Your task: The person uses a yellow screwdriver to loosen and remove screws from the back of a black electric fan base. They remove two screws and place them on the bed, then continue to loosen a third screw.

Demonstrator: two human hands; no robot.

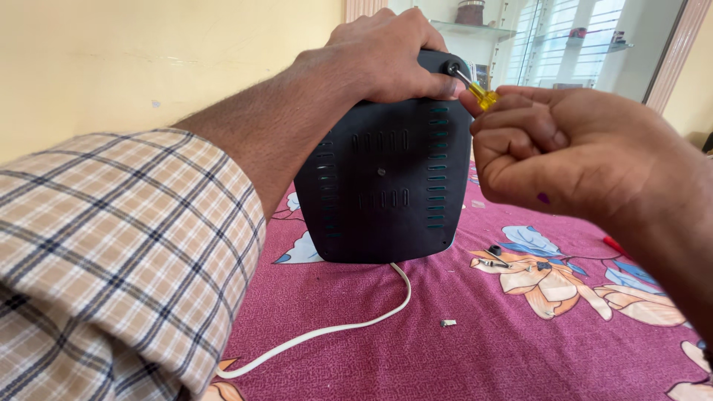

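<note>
Bracing the upright black appliance with our left hand clamped over its rigid top edge, our right hand fists the yellow-handled screwdriver; the plastic shell probably feels light, tippy.

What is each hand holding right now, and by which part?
The left hand grips the black vented appliance by its top edge. The right hand holds a screwdriver by its yellow handle, tip at the top corner.

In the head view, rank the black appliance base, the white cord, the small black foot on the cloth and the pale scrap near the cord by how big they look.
1. black appliance base, clearly largest.
2. white cord, long but thin.
3. small black foot and pale scrap: both tiny and look alike, so no ranking between them.
</note>
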